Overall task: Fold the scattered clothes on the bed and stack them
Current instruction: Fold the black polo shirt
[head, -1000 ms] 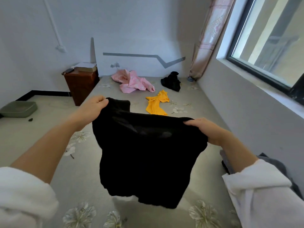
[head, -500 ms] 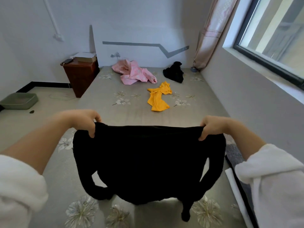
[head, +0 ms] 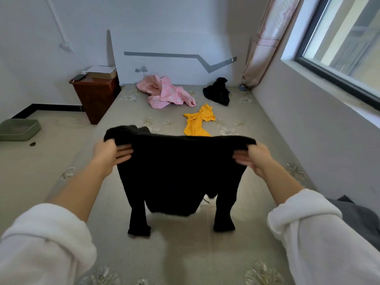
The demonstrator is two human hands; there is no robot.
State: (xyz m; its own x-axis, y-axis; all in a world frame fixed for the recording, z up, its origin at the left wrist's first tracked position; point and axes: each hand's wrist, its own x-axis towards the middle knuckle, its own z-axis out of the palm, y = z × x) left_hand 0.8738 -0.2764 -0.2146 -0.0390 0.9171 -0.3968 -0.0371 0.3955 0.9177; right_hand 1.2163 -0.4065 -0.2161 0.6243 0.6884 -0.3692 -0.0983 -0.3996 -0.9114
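A black long-sleeved top [head: 176, 173] hangs spread out in front of me above the bed [head: 185, 254], its two sleeves dangling down to the sheet. My left hand [head: 111, 155] grips its upper left edge and my right hand [head: 253, 157] grips its upper right edge, thumbs behind the cloth and fingers in front. Farther up the bed lie a crumpled pink garment [head: 164, 92], a yellow garment [head: 199, 120] and a bunched black garment [head: 218, 91].
A brown bedside cabinet [head: 96, 95] with books on top stands left of the bed. A green tray [head: 18, 129] sits on the floor at the far left. Grey folded cloth [head: 357, 219] lies by my right elbow. A wall with a window runs along the right side.
The black top has been turned and spread wide between both hands, then lowered a little so its sleeves hang down to the bed. My view has tilted slightly down.
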